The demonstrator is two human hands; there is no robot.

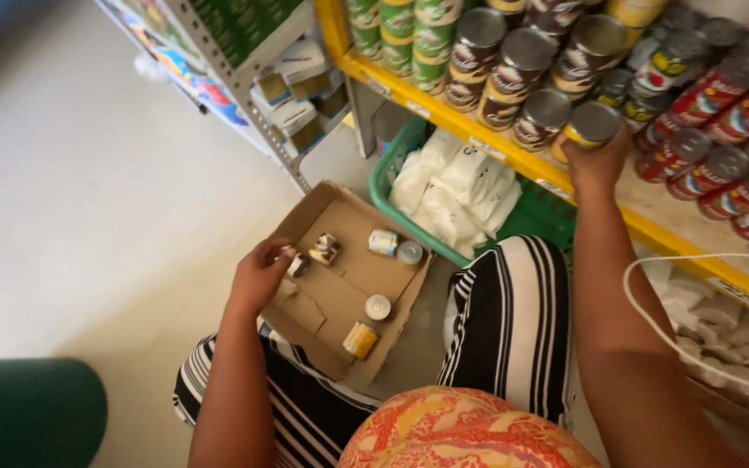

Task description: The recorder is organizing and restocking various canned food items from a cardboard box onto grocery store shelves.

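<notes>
The left hand reaches into a shallow cardboard tray that rests across the person's striped lap; its fingers are curled and pinched on a small can at the tray's left edge. Just beyond those fingers lies a second small can on its side. Farther along the tray sit two more cans side by side, and nearer the person are a can standing with its silver top up and a yellow can lying down: six cans in the tray in all.

The right hand is raised to the yellow shelf, its fingers closed around the base of a yellow-labelled tin at the shelf's front edge. To the left of that hand stand rows of dark-labelled tins; to the right lie red-labelled ones. Below the shelf, a green basket holds white packets.
</notes>
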